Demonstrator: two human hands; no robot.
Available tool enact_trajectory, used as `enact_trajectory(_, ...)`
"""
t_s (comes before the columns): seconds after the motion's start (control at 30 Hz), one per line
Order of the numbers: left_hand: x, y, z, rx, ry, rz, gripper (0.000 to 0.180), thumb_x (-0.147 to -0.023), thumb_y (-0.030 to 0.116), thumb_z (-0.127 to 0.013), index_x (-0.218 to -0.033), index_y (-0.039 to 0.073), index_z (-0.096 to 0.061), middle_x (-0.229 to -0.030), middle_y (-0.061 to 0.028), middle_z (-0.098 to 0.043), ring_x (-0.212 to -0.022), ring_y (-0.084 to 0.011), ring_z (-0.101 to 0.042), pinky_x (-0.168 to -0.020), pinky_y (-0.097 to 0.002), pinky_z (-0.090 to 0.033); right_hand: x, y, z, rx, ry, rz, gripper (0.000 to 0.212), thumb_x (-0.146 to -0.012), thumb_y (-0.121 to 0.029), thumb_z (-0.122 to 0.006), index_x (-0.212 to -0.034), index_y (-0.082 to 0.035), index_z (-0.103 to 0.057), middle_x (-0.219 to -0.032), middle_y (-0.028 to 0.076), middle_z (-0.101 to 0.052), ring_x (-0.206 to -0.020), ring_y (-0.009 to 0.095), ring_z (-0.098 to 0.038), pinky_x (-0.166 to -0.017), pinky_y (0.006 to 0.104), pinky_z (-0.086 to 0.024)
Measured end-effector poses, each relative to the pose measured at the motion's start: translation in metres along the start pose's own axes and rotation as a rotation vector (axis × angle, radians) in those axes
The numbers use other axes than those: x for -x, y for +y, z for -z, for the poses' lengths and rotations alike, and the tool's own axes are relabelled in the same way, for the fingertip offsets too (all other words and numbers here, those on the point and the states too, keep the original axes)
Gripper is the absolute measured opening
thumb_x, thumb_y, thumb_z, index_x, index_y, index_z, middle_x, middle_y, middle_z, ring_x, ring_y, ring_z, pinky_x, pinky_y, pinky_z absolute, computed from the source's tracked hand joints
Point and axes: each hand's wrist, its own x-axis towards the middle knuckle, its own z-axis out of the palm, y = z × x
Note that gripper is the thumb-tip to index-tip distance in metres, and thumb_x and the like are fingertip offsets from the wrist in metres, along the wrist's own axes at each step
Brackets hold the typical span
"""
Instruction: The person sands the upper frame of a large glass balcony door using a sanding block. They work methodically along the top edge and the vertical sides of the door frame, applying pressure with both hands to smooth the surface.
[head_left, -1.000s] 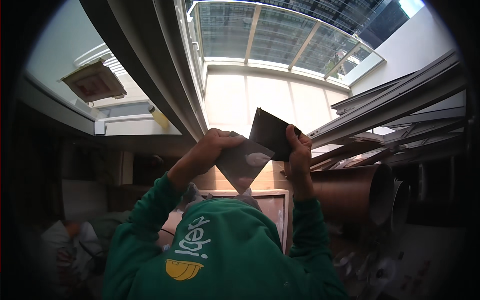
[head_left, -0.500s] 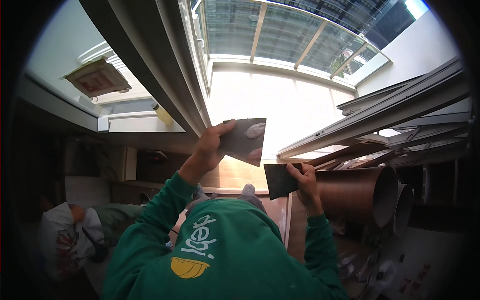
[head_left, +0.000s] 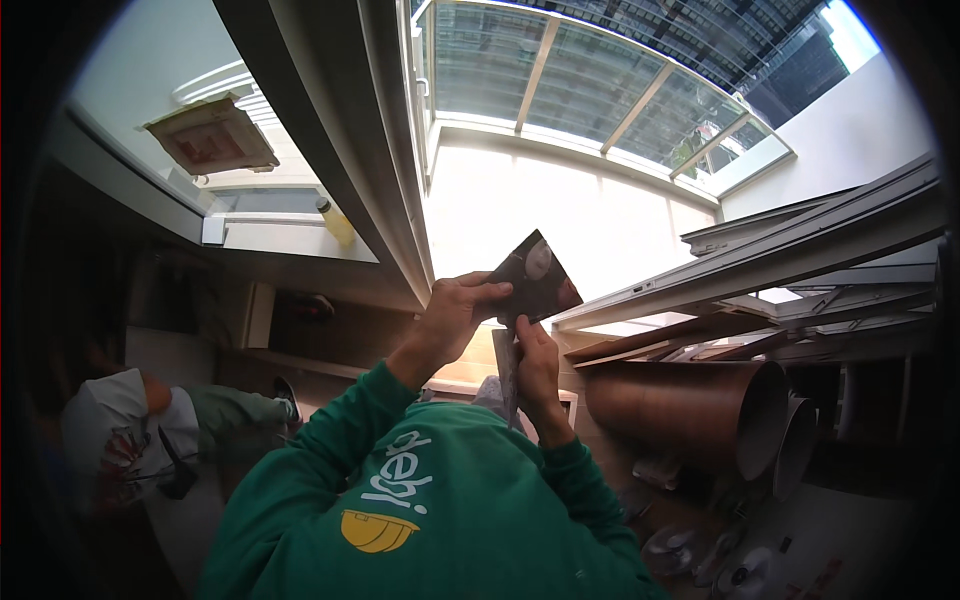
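Observation:
Near the middle, my left hand (head_left: pixel 458 318) grips a thin dark rectangular plate (head_left: pixel 537 287) by its near-left corner, thumb on top. On its face are a whitish, paste-like dab and a smaller pinkish patch at the right edge; whether these are paste or reflections I cannot tell. Just below, my right hand (head_left: pixel 538 365) is closed on a second thin plate (head_left: pixel 506 370), turned nearly edge-on and looking like a narrow grey strip. Its upper end lies close to the first plate's lower corner; whether they touch is unclear.
A large brown sheet roll (head_left: pixel 690 412) lies at right, below stacked frames and panels (head_left: pixel 720 322). Left stands a tall window frame (head_left: pixel 335 130); beyond it is a yellowish bottle (head_left: pixel 336 223). Another person (head_left: pixel 130 430) is low at left. A glass railing (head_left: pixel 580 80) bounds the bright balcony ahead.
My right hand has moved left and in toward the left hand, its plate turning from face-on to edge-on. The left plate has shifted right and rotated.

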Motion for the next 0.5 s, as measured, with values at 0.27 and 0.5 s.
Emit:
enact_trajectory(0.27, -0.006, -0.002, 0.0, -0.217, 0.067, -0.11, 0.028, -0.086, 0.008, -0.07, -0.108, -0.009, -0.067, -0.096, -0.012, -0.07, -0.086, -0.0183, -0.068, -0.08, -0.0291, -0.055, 0.007, -0.009, 0.024, 0.126, -0.107, 0.095, 0.026, -0.102, -0.024, -0.051, -0.091, -0.004, -0.063, -0.075, -0.005, -0.058, -0.064, 0.001, -0.045, -0.056, 0.0188, -0.035)
enact_trajectory(0.5, -0.02, -0.01, 0.007, -0.06, 0.226, -0.172, 0.024, -0.092, 0.013, -0.063, -0.106, -0.007, -0.066, -0.088, -0.0138, -0.071, -0.078, -0.0198, -0.07, -0.071, -0.0298, -0.056, 0.0, -0.009, 0.069, 0.291, -0.281, 0.056, 0.022, -0.102, -0.021, -0.053, -0.097, -0.003, -0.065, -0.085, -0.003, -0.062, -0.069, 0.002, -0.05, -0.063, 0.0191, -0.04)
